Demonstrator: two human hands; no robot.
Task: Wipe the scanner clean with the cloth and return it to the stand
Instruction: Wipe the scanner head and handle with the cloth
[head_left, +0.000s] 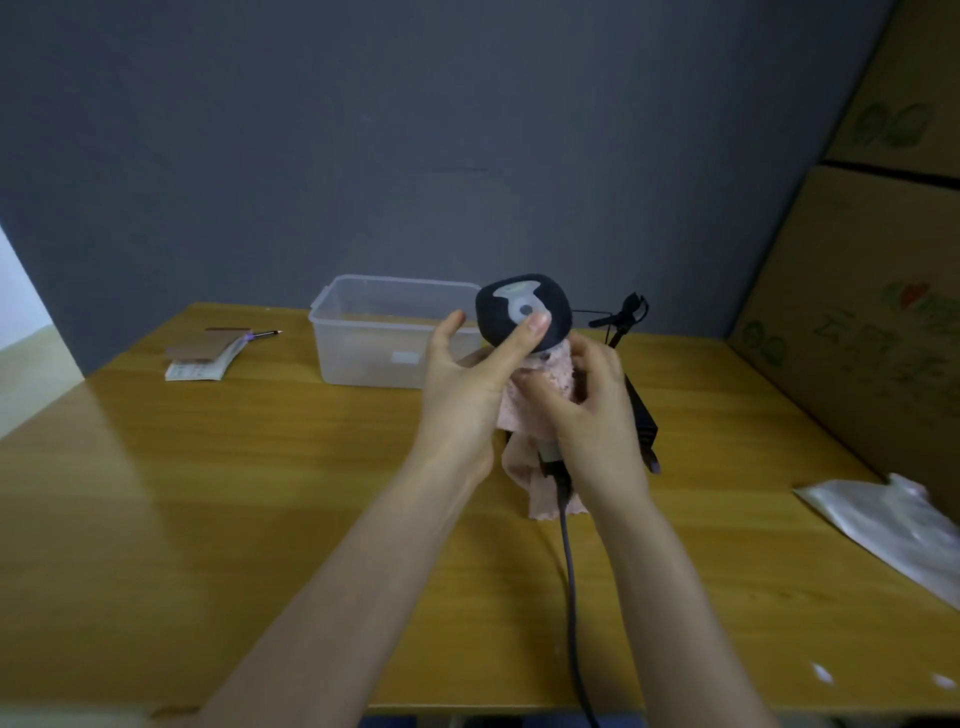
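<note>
Both hands (524, 400) around scanner (519, 312) and cloth (524, 457), clear bin (363, 353) behind.

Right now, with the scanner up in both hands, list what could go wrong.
1. The cable trails from the scanner over the table edge; a snag could yank it loose.
2. The left hand pinches only the head, so it may slip.
3. The cloth hangs low and might catch the stand on return.

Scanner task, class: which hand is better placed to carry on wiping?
The right hand: it already presses the pink cloth around the scanner handle, while the left hand steadies the head.
</note>
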